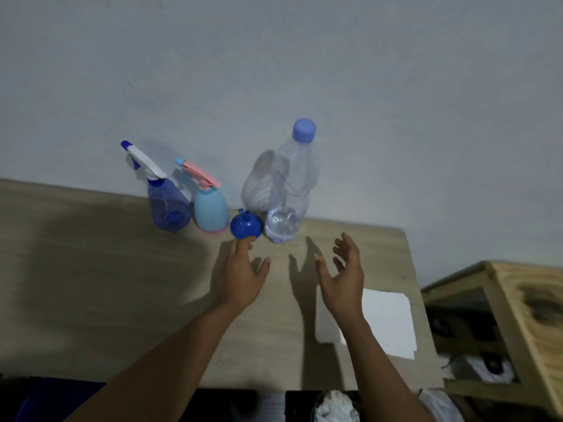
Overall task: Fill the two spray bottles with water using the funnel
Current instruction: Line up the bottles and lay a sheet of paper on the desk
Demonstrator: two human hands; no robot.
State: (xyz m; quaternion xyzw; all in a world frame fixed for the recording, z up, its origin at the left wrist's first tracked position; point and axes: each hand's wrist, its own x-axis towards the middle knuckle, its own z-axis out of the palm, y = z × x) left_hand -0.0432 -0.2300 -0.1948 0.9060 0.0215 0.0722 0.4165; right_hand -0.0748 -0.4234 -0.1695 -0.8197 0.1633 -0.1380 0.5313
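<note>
Against the wall stand a translucent blue spray bottle [169,208] with a white and blue trigger head and, touching its right side, a light blue spray bottle [211,212] with a pink trigger head. A blue funnel [246,226] rests upside down, spout up, to their right. A tall clear water bottle [288,190] with a blue cap holds a little water at its bottom. My left hand [242,272] is open, its fingertips at the funnel's near rim. My right hand [344,275] hovers open, palm turned left, just in front of the water bottle.
The wooden table [106,284] runs along a pale wall. A white sheet of paper [387,321] lies near the table's right edge, partly under my right forearm. A wooden shelf unit [518,300] with dark and white items stands to the right, below table height.
</note>
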